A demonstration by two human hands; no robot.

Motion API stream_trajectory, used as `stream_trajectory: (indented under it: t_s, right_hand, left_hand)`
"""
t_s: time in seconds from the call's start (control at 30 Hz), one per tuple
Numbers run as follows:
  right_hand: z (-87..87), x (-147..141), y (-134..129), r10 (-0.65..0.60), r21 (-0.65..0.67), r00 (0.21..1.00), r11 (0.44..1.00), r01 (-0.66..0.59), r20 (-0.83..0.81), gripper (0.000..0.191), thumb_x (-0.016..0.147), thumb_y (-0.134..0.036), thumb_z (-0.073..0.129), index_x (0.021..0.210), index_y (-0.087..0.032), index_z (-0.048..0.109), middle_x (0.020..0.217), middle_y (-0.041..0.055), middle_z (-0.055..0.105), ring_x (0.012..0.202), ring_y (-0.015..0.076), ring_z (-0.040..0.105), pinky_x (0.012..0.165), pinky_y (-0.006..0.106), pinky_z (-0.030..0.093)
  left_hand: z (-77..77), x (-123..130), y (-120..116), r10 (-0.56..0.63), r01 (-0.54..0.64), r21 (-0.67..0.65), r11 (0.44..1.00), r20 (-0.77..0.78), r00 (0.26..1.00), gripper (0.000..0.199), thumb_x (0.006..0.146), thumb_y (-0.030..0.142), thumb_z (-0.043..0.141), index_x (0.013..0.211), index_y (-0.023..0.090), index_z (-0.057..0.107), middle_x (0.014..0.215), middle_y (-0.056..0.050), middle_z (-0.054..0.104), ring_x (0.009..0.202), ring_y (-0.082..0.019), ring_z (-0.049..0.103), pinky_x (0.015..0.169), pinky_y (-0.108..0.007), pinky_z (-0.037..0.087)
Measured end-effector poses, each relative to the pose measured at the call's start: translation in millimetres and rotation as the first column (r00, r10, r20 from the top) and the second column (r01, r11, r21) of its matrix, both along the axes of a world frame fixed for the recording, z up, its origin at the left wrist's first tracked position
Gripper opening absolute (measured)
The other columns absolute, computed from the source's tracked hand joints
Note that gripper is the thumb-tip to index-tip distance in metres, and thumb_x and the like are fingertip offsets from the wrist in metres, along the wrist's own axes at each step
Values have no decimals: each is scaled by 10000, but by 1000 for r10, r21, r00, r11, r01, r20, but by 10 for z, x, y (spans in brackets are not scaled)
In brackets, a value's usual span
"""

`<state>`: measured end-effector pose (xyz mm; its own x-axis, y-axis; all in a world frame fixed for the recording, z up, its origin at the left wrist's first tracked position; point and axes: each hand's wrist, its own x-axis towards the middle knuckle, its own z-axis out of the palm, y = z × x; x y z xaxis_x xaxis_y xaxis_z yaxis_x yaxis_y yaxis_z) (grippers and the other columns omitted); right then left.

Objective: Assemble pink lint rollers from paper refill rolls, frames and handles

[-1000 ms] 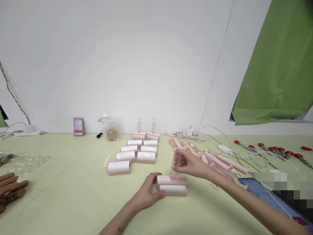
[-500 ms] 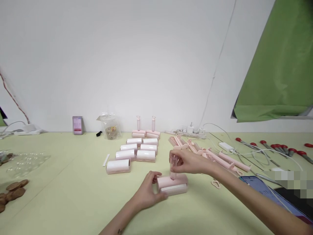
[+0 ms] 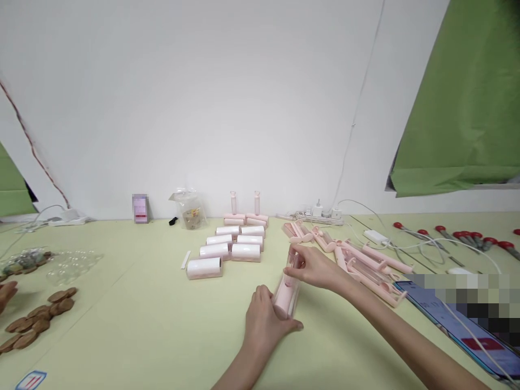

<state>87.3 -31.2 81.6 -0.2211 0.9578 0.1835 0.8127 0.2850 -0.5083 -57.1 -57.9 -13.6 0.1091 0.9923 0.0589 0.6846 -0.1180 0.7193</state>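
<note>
Between my hands is a pink lint roller (image 3: 285, 297), its body turned lengthwise away from me on the table. My left hand (image 3: 264, 319) is closed around the near end of the body, thumb out to the right. My right hand (image 3: 316, 266) pinches the clear pink handle at the top. Beyond them, several white sticky rolls (image 3: 246, 252) lie in clear pink covers in two rows. Two lint rollers (image 3: 234, 218) with upright handles stand behind these, near the wall. To the right is a heap of pink handle frames and covers (image 3: 361, 257).
A phone (image 3: 459, 330) lies at the right, with a white cable across it. Red-tipped tools (image 3: 467, 236) and a power strip (image 3: 317, 219) are farther back. At the left are brown wooden discs (image 3: 40, 319), bubble wrap (image 3: 75, 265) and another person's hand (image 3: 6, 294).
The lint roller has turned from lying crosswise to pointing away from me. My left hand has shifted right with it, and my right hand stays at the handle. Another person's hand has appeared at left.
</note>
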Motion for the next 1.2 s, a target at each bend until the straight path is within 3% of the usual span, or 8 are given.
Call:
stream_trajectory:
  t_s: [0.4, 0.53, 0.63, 0.83, 0.93, 1.0, 1.1, 1.2]
  right_hand:
    - [-240, -153, -92, -208, 128, 977, 969, 213, -51, 125, 710, -272, 483, 648, -220, 388, 539, -19, 489, 523, 164, 491, 452, 238, 268]
    - [-279, 177, -75, -110, 61, 989, 991, 116, -94, 230, 738, -419, 504, 830, -209, 514, 711, 5, 621, 607, 161, 579, 503, 234, 385]
    - [-302, 607, 7, -123, 89, 988, 987, 132, -97, 301, 775, -430, 447, 945, -204, 549, 925, 56, 615, 779, 195, 586, 649, 290, 427]
    - [-534, 1067, 166, -201, 161, 977, 964, 211, -74, 200, 560, -326, 637, 455, -203, 520, 746, 109, 568, 895, 346, 475, 770, 442, 336]
    - [-640, 1024, 189, -164, 121, 976, 976, 181, -142, 253, 611, -384, 609, 445, -209, 534, 610, 70, 568, 710, 281, 522, 665, 402, 376]
    - [-657, 956, 213, -144, 72, 962, 984, 164, -230, 308, 704, -467, 521, 552, -206, 581, 548, 49, 582, 562, 221, 524, 562, 357, 399]
    - [-574, 814, 273, -118, 23, 918, 990, 136, -380, 449, 801, -552, 345, 745, -181, 593, 603, 66, 638, 507, 182, 545, 511, 320, 438]
    - [-389, 625, 324, -69, -59, 741, 997, 39, -669, 408, 793, -543, 401, 786, -173, 572, 706, 84, 655, 640, 183, 592, 633, 318, 483]
  left_hand:
    - [-28, 241, -71, -31, 49, 119, 992, -144, 989, 436, 579, 380, 633, 897, 149, 444, 872, -93, 536, 782, -276, 528, 625, -333, 390]
    - [46, -1, -22, -93, 118, 162, 980, -157, 983, 342, 628, 284, 560, 919, 128, 470, 931, -113, 527, 878, -281, 471, 712, -360, 388]
    - [154, -261, 120, -275, 295, 149, 944, -141, 951, 364, 664, 256, 530, 1011, 156, 490, 1008, -91, 526, 954, -272, 431, 805, -376, 361]
    - [275, -484, 329, -414, 415, 5, 910, -54, 909, 695, 602, 347, 641, 1224, 181, 378, 1171, -100, 449, 1126, -296, 347, 911, -393, 319]
    - [332, -412, 359, -374, 373, 31, 927, 61, 925, 1009, 504, 430, 726, 1326, 189, 193, 1346, -123, 255, 1240, -314, 191, 976, -417, 257]
    - [391, -293, 396, -368, 361, 73, 930, 211, 906, 960, 583, 446, 685, 1337, 227, 132, 1384, -107, 193, 1259, -280, 179, 992, -407, 239]
    - [463, -42, 500, -388, 365, 140, 921, 437, 811, 834, 642, 400, 662, 1308, 217, 194, 1315, -116, 334, 1200, -236, 314, 962, -364, 287]
    - [460, 183, 615, -444, 465, 144, 873, 629, 638, 467, 698, 376, 594, 1088, 160, 454, 869, -62, 601, 807, -162, 558, 666, -261, 436]
